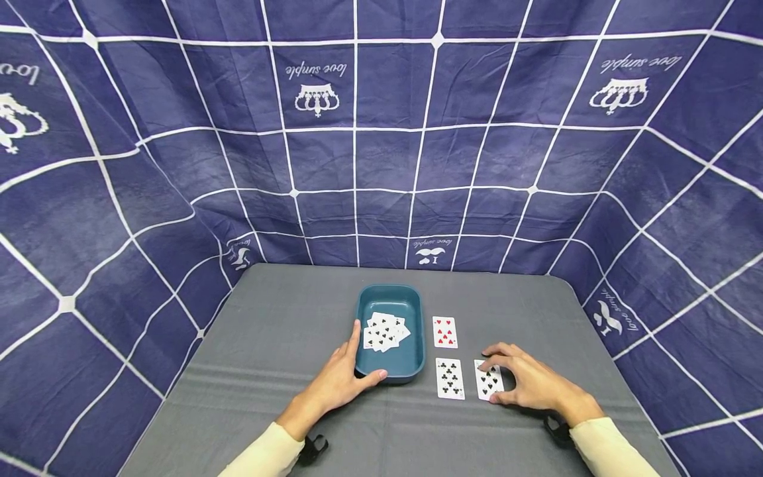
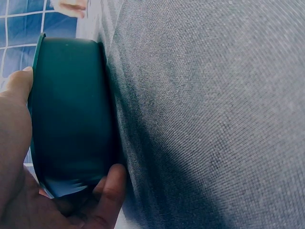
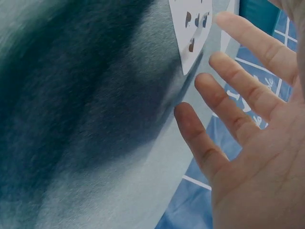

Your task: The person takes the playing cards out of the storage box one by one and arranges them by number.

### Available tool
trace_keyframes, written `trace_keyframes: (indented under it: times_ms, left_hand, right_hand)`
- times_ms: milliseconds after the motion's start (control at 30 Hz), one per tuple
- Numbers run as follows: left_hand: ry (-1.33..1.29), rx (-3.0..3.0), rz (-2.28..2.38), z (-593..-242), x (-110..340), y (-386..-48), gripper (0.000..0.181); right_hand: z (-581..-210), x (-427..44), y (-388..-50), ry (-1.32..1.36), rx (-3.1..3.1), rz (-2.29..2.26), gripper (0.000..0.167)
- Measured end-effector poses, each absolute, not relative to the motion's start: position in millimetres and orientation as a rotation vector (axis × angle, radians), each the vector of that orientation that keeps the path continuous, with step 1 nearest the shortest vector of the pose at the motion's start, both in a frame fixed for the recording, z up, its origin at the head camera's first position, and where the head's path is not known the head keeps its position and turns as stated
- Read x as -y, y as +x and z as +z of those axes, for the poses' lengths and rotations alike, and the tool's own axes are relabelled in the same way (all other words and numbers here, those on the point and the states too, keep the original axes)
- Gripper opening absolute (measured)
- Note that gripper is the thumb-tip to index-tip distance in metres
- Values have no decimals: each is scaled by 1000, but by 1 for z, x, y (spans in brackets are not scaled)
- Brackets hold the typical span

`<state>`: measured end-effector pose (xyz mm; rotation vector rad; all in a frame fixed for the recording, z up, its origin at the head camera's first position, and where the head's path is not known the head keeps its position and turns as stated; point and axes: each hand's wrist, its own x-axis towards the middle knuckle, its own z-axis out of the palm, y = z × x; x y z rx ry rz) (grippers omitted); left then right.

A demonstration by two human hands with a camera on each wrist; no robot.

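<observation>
A teal tray [image 1: 390, 380] stands on the grey cloth and holds a loose pile of playing cards [image 1: 384, 332]. My left hand [image 1: 340, 379] spreads around its near left corner, index finger straight along the left side and thumb against the front wall. The left wrist view shows the tray's outer wall [image 2: 71, 105] with the thumb at the rim. Right of the tray, my right hand [image 1: 524, 381] grips a spades card [image 1: 490, 383] by its far and near ends, between index finger and thumb. Its other fingers are spread in the right wrist view; the thumb is hidden there.
A clubs card [image 1: 450, 379] lies face up between the tray and the gripped card. Beyond it lies a hearts card [image 1: 444, 332]. The grey table [image 1: 286, 331] is bordered at the back and sides by a blue checked curtain [image 1: 381, 159].
</observation>
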<state>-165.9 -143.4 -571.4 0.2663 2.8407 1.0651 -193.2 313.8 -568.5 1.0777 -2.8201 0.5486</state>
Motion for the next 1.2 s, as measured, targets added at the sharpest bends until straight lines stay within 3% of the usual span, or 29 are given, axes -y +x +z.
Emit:
trace_keyframes:
  times_ms: [533,1200]
  left_hand:
    - [221,-2818,1085,-566,140,-164,133]
    - [211,-2845,1197,-571,145,-170,137]
  right_hand:
    - [-550,-287,-205,1093,2750,557,50]
    - [-503,-200,-243,1225,2712,549,56]
